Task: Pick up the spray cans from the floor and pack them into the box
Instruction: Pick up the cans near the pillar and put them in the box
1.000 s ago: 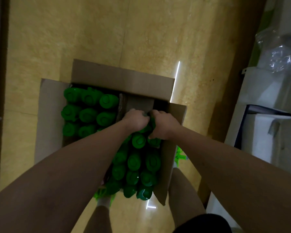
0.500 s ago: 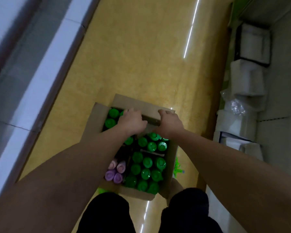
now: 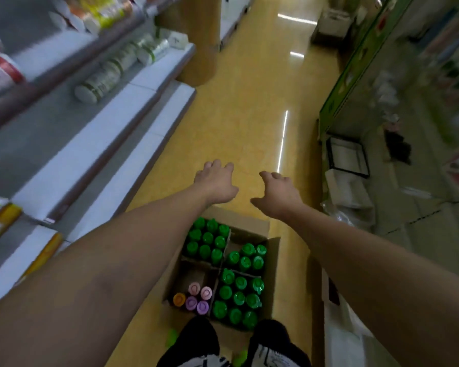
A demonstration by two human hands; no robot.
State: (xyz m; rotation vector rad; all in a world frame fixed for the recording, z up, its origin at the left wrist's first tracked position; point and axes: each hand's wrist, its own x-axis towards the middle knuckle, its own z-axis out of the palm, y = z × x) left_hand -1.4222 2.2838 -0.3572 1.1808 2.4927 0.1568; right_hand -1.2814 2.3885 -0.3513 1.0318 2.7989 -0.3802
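The box (image 3: 273,263) is seen on the floor (image 3: 249,123), its compartments filled with upright green-capped cans (image 3: 240,298). Beyond it, the left hand (image 3: 217,184) and right hand (image 3: 278,194) are held empty, fingers loosely spread.

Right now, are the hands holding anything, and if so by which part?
Nothing is held. The left hand and right hand are both open and empty, fingers spread, above the floor beyond the box of spray cans.
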